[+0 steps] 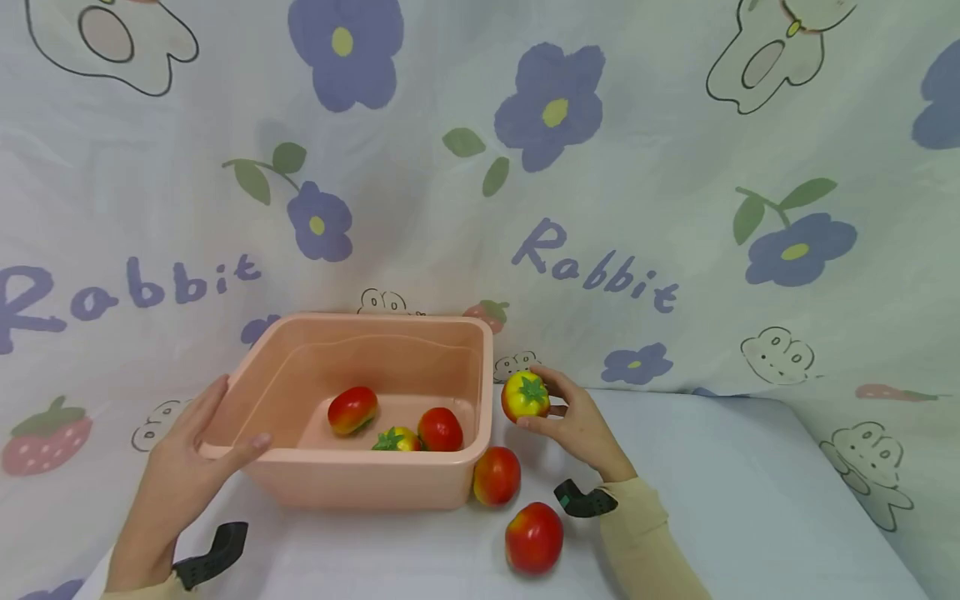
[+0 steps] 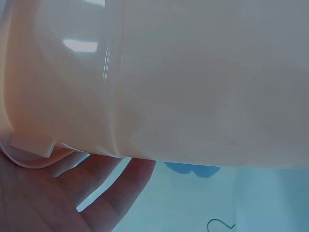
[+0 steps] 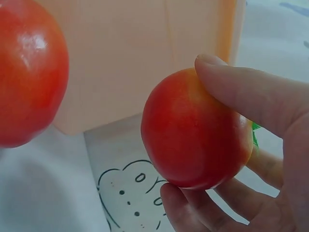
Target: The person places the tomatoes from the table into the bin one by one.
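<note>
A pink plastic bin [image 1: 360, 479] stands on the white table, with several red-and-yellow toy tomatoes inside, among them one tomato [image 1: 352, 411] near its middle. My left hand [image 1: 183, 458] holds the bin's left front corner, thumb over the rim and fingers along the outer side wall. In the left wrist view the fingers [image 2: 118, 193] lie against that wall. Just beyond the bin's right rim, my right hand [image 1: 573, 417] pinches a tomato [image 1: 525, 396] between thumb and fingertips, its green leafy top facing the head camera. The right wrist view shows this tomato's [image 3: 195, 133] smooth red side.
Two more tomatoes rest on the table right of the bin: one tomato [image 1: 497, 477] close by its front right corner, another tomato [image 1: 534, 538] nearer the front. Behind hangs a pale curtain [image 1: 420, 225] printed with flowers and rabbits. White tabletop [image 1: 750, 500] stretches to the right.
</note>
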{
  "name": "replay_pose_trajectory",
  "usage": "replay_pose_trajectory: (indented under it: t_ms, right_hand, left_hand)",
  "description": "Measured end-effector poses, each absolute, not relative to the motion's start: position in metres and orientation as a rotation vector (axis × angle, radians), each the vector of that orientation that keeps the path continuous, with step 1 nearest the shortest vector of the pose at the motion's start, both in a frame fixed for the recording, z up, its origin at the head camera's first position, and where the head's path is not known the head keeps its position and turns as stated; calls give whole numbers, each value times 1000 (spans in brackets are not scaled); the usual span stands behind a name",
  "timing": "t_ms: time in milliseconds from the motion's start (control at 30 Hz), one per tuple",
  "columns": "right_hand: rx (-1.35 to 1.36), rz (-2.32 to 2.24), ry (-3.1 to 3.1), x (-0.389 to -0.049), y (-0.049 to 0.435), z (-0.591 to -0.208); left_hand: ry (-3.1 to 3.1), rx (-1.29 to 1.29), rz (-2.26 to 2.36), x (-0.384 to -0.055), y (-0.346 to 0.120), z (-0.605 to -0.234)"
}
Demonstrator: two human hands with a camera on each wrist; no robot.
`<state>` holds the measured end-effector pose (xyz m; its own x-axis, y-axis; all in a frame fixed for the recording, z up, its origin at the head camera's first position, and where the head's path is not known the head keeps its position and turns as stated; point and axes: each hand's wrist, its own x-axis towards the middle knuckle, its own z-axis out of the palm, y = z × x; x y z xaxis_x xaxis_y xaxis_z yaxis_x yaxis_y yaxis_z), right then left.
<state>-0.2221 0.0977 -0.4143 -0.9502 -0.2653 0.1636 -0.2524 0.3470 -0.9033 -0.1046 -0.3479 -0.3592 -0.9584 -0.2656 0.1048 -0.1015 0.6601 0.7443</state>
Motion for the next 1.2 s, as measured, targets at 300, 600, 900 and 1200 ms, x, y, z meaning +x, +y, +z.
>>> replay_pose_trajectory:
  t_ms: [300, 600, 900, 1200]
  right_hand:
    - [-528, -1722, 2609, -217, 97, -406]
    - [-552, -1768, 2629, -210, 97, -395]
    - [-566, -1820, 2622, -201, 94, -384]
    - [-620, -1876, 2638, -195, 87, -376]
  left_hand:
    - [-2672, 297, -1169, -106, -348, -359]
    - [-2671, 298, -1175, -106, -348, -360]
    - [-2674, 325, -1197, -105, -348, -359]
    - [-2671, 313, -1206, -108, -347, -359]
